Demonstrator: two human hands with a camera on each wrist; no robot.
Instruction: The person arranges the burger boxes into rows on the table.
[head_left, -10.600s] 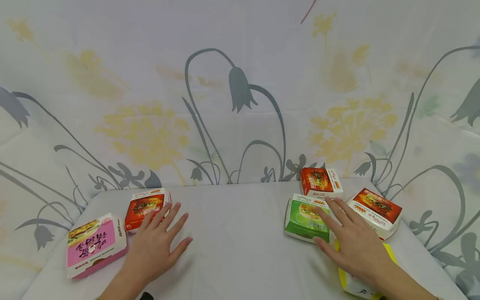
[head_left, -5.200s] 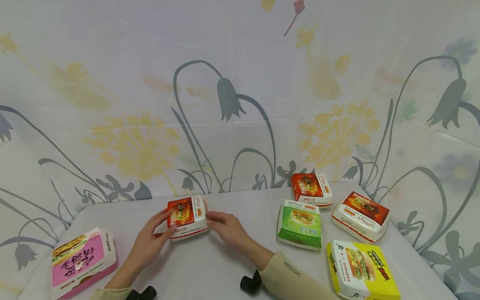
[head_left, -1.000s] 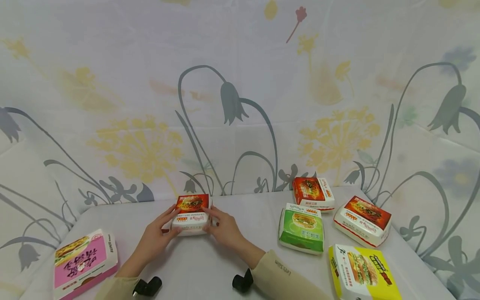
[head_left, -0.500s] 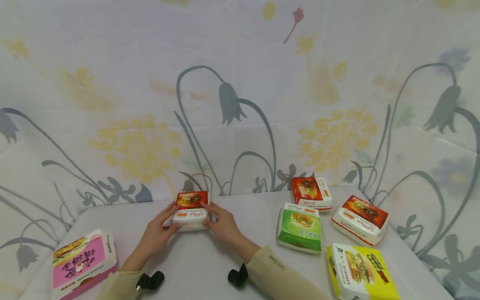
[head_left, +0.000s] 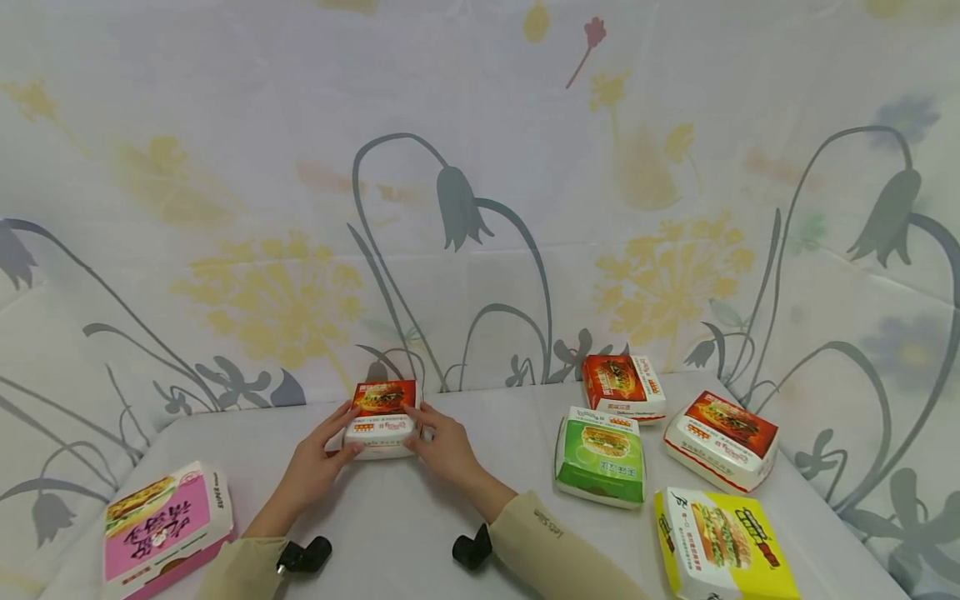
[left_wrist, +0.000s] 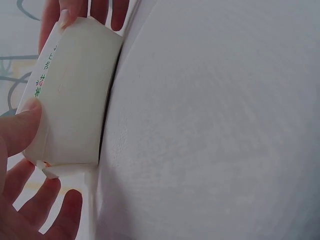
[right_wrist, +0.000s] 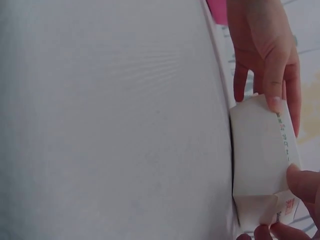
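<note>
A red-and-white burger box (head_left: 384, 425) with a burger picture on its lid sits near the table's back edge, left of the middle. My left hand (head_left: 311, 471) grips its left end, thumb at the near lower corner and fingers along the side. From the other end my right hand (head_left: 450, 454) holds it, with the thumb in front and a finger on the lid. The left wrist view shows the box's plain white side (left_wrist: 75, 95) close to the tabletop, with thumbs on its edge. In the right wrist view, both hands flank the white box (right_wrist: 257, 147).
A pink burger box (head_left: 168, 529) lies at the left. To the right stand a green box (head_left: 600, 458), a red box (head_left: 622, 387) at the back, another red box (head_left: 723, 437) and a yellow box (head_left: 727, 542). A floral cloth (head_left: 480, 275) hangs behind the white table.
Both hands have taken hold of the red box that lay beside the pink one. It has moved right and been turned, its white part now facing me. Lately it has shifted slightly back.
</note>
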